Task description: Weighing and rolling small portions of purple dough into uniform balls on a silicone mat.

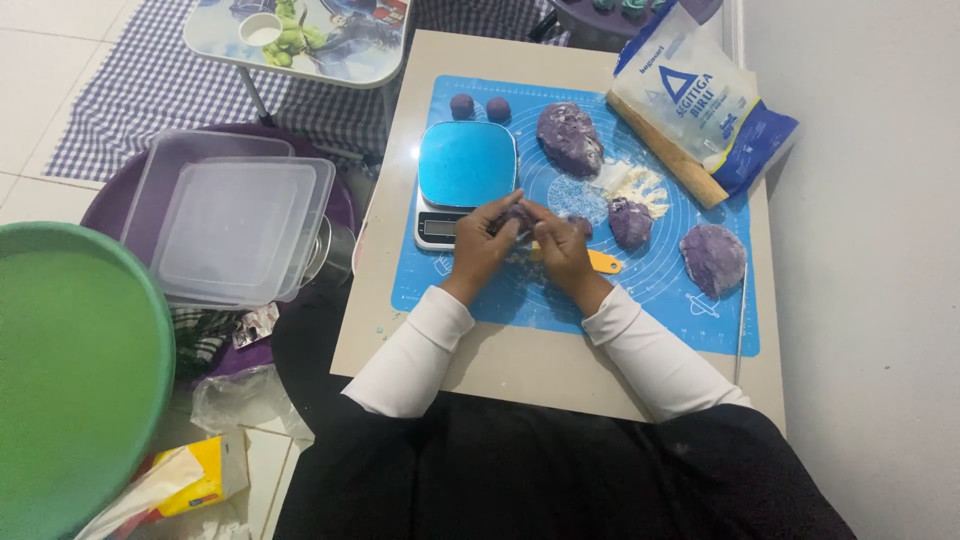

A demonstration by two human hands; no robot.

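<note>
Both hands, left hand (pixel 483 243) and right hand (pixel 560 248), pinched one small purple dough piece (pixel 519 213) between closed fingertips above the blue mat (pixel 500 300). Around it lay two dough balls (pixel 462 105), three larger lumps (pixel 569 138) (all purple), one scale (pixel 465 165). A white-and-blue flour bag (pixel 700 95) sat at the mat's far right corner.

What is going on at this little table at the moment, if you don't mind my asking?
A person seated at a low table holds a small piece of purple dough between the left hand and right hand, over a blue mat just in front of a kitchen scale. Two small dough balls sit at the mat's far edge, three bigger lumps lie to the right, and a flour bag lies beyond.
</note>
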